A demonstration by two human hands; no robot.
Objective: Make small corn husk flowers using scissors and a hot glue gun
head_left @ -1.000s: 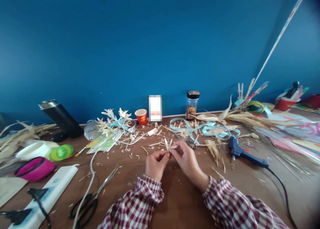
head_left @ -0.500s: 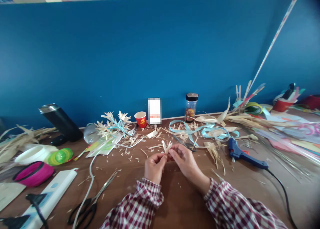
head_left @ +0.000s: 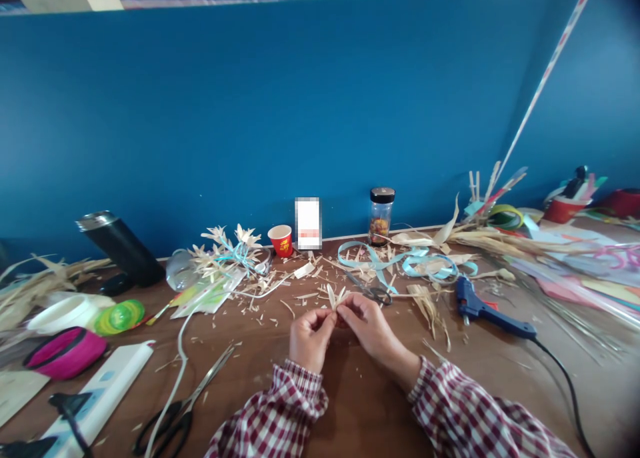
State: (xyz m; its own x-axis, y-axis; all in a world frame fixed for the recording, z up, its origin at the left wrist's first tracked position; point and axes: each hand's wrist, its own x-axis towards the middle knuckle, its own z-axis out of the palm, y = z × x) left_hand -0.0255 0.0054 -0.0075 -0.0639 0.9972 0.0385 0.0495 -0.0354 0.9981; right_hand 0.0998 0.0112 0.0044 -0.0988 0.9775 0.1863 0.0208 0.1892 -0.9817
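Observation:
A small pale flower of corn husk petals (head_left: 334, 297) stands upright between my fingertips, its base hidden by them. My left hand (head_left: 311, 338) pinches it from the left with thumb and forefinger. From the right, my right hand (head_left: 369, 325) is closed on it too, fingertips meeting those of the left. Just behind the hands lie a pair of small dark scissors (head_left: 383, 294) among husk scraps. A bunch of finished-looking husk flowers tied with blue ribbon (head_left: 227, 251) rests farther back on the left.
Large black-handled scissors (head_left: 187, 405) and a white power strip (head_left: 103, 395) lie at the left, with a white cable (head_left: 183, 351) crossing. A blue glue gun (head_left: 493, 315) lies at the right. A red paper cup (head_left: 281, 242), a lidded jar (head_left: 381, 218) and a black flask (head_left: 123, 248) stand behind.
Both hands keep their hold on the husk flower, with only slight finger movement. Its petals appear a little more spread. The view has shifted slightly.

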